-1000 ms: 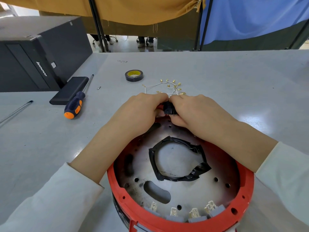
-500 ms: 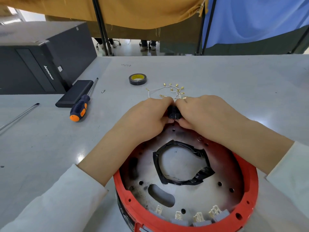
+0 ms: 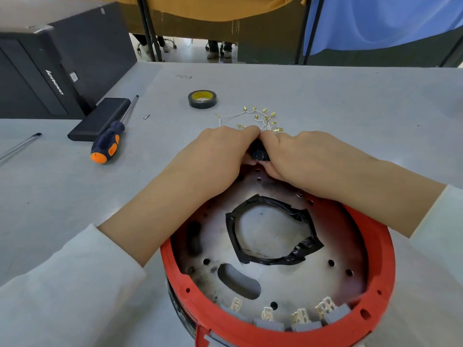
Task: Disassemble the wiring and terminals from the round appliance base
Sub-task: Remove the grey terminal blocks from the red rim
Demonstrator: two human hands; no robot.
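There is one view only, from a wide-angle camera on the person's head, looking forward and down across the grey table (image 3: 350, 101). It sits close above the red round base (image 3: 383, 256), which fills the lower frame.

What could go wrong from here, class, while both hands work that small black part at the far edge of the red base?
1. Both hands pinch the black part right beside the loose wires with brass terminals; a sudden release could probably scatter them.
2. Upright terminals stand at the near rim of the red base, under the forearms; a sleeve could snag.
3. Neither hand steadies the base, so hard pulling might shift it.
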